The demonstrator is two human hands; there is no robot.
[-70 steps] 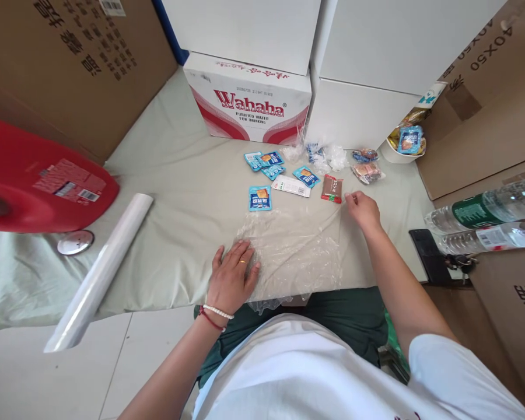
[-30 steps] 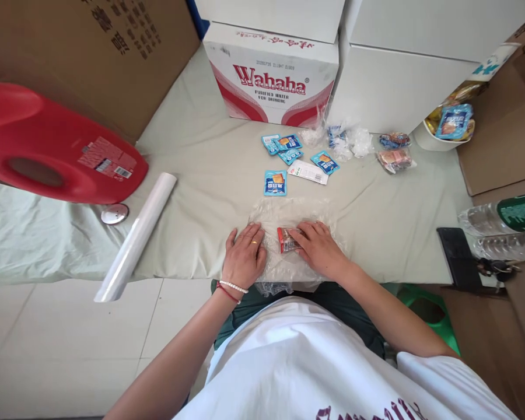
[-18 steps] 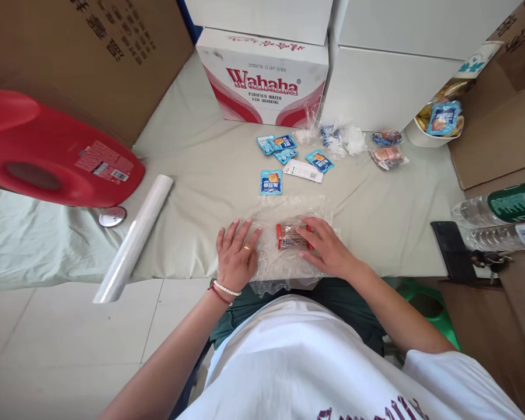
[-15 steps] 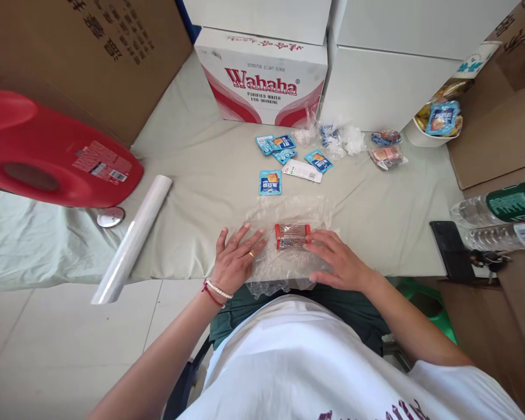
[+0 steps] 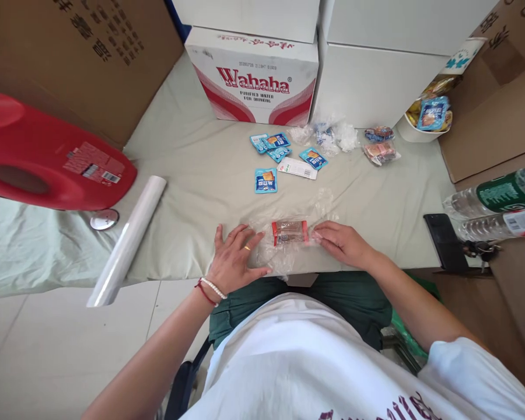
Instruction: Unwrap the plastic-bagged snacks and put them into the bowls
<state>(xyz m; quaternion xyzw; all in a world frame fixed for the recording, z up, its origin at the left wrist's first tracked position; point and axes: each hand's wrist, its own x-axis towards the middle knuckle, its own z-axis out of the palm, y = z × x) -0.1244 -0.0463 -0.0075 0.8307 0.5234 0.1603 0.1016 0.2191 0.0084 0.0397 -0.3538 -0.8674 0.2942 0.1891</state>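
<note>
Red-ended snack packets [image 5: 289, 231] with brown contents lie side by side on a sheet of clear plastic film [image 5: 280, 259] near the table's front edge. Part of the film is folded over close to them. My left hand [image 5: 236, 256] rests on the film left of the packets, fingers spread and thumb pointing right. On the other side, my right hand [image 5: 343, 242] has its fingers pinched together on the film's right part, just beside the packets' right end.
A roll of film [image 5: 129, 239] and a red jug [image 5: 52, 157] stand at left. Blue snack packets [image 5: 266, 181], crumpled plastic [image 5: 328, 137] and a Wahaha carton [image 5: 254, 81] are behind. At right are a phone [image 5: 445, 242], keys [image 5: 483, 249] and bottles [image 5: 499, 189].
The film's front edge, which hung over the table edge, is now drawn up near the packets. My right hand has gone from spread to pinched. My left hand's thumb has moved out to the right.
</note>
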